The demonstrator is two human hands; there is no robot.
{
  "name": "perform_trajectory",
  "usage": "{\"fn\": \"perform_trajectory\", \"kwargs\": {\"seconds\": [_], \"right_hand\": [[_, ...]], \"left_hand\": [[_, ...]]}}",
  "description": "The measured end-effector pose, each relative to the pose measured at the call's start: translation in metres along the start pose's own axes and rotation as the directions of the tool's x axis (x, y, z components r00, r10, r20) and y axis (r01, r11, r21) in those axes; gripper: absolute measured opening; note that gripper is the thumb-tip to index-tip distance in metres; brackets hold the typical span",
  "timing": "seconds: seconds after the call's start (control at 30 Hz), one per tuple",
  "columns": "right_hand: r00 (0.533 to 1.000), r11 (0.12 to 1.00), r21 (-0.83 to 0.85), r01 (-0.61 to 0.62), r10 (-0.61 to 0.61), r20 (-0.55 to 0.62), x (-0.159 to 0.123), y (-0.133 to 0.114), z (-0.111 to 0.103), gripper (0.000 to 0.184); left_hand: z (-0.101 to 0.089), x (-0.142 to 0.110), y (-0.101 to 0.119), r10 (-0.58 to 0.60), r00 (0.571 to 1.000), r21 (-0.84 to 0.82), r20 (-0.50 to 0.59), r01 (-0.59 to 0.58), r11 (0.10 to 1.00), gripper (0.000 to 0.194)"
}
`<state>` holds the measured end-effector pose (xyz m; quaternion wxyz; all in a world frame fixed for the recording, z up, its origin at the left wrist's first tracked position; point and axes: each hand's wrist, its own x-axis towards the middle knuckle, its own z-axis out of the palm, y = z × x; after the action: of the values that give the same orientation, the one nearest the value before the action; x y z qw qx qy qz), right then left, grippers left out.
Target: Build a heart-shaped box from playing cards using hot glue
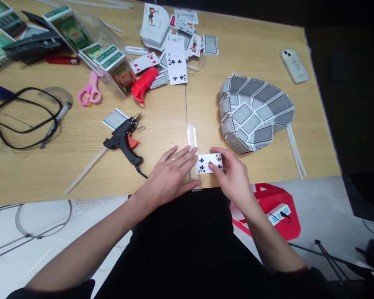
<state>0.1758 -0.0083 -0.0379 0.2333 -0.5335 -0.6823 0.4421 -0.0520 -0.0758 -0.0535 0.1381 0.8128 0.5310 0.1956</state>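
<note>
My left hand [173, 174] lies flat with its fingers stretched over a clear ruler [191, 135], which runs away from the table's front edge. A five of clubs playing card [205, 163] sticks out from the ruler's right side. My right hand [233, 174] pinches the card's right end, thumb on top. To the right, behind that hand, stands a curved, open-topped structure made of playing cards [249, 116], grey backs showing. Left of my left hand rests a black hot glue gun [121, 139] with an orange trigger, partly over a face-down card [115, 119].
Loose cards and a card stack [156, 27] lie at the back, near a red plastic tool [143, 85]. Pink scissors [90, 91], card boxes [116, 68] and a black cable [25, 143] occupy the left. Glue sticks [294, 151] and a phone [294, 66] sit at right.
</note>
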Motion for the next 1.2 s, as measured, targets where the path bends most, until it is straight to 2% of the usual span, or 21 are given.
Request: {"fn": "perform_trajectory", "kwargs": {"seconds": [0.4, 0.63, 0.73, 0.9, 1.03, 1.13, 1.2], "right_hand": [[1.000, 0.998, 0.058, -0.015, 0.015, -0.002, 0.000, 0.003, 0.001, 0.042], [0.995, 0.972, 0.215, -0.096, 0.092, 0.028, 0.002, 0.002, 0.000, 0.055], [0.992, 0.978, 0.164, -0.125, 0.121, 0.035, 0.003, -0.002, -0.005, 0.054], [0.990, 0.990, 0.058, -0.126, 0.121, 0.077, 0.008, -0.010, -0.014, 0.042], [0.978, 0.973, 0.108, -0.203, 0.196, 0.075, 0.011, -0.015, -0.017, 0.050], [0.946, 0.916, 0.253, -0.313, 0.275, 0.173, 0.012, -0.022, -0.019, 0.057], [0.920, 0.870, 0.332, -0.364, 0.282, 0.271, 0.013, -0.029, -0.020, 0.055]], "left_hand": [[-0.001, 0.001, 0.001, -0.002, 1.000, 0.018, 0.012, 0.002, 1.000, 0.066], [-0.002, 0.002, 0.001, 0.004, 1.000, 0.024, 0.017, -0.005, 1.000, 0.067], [-0.003, 0.004, 0.001, -0.010, 1.000, 0.010, 0.020, 0.009, 1.000, 0.065], [-0.007, 0.005, 0.002, 0.006, 0.999, 0.038, 0.040, -0.007, 0.999, 0.045], [-0.005, 0.004, 0.002, 0.023, 0.999, 0.034, 0.023, -0.023, 0.999, 0.044], [-0.003, 0.003, 0.001, 0.026, 1.000, 0.023, 0.012, -0.026, 0.999, 0.045], [-0.002, 0.002, 0.000, 0.032, 0.999, 0.021, 0.009, -0.032, 0.999, 0.045]]}}
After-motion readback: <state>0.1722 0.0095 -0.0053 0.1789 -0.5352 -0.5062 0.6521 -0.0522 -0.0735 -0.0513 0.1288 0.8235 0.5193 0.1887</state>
